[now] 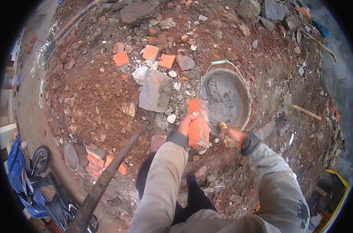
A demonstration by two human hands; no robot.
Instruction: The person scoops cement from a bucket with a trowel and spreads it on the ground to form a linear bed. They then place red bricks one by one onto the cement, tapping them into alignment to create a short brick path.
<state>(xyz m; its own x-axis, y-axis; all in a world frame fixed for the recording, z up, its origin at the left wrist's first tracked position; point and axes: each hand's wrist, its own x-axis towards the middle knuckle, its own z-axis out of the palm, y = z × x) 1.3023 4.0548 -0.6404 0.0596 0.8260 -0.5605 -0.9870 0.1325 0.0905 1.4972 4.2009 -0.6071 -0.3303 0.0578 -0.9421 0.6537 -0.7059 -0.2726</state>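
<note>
My left hand (188,123) is closed around an orange-red brick (199,130), held upright beside the near left rim of a round bucket (245,93). Wet grey mortar (222,99) fills much of the bucket, and its wire handle with a pale green grip (219,62) rests at the far rim. My right hand (233,136) grips a trowel by its short wooden handle (223,125) at the bucket's near edge. The trowel's blade does not show. Left of the bucket lies a grey block (156,90) with a damp patch on one side.
Several broken bricks (151,53) lie beyond the block. A wooden pole (106,180) slants up from the lower left, near stacked bricks (95,157) and another bucket (71,157). Reddish rubble covers the ground. A wooden-handled tool (304,111) lies right; a motorbike (54,194) stands left.
</note>
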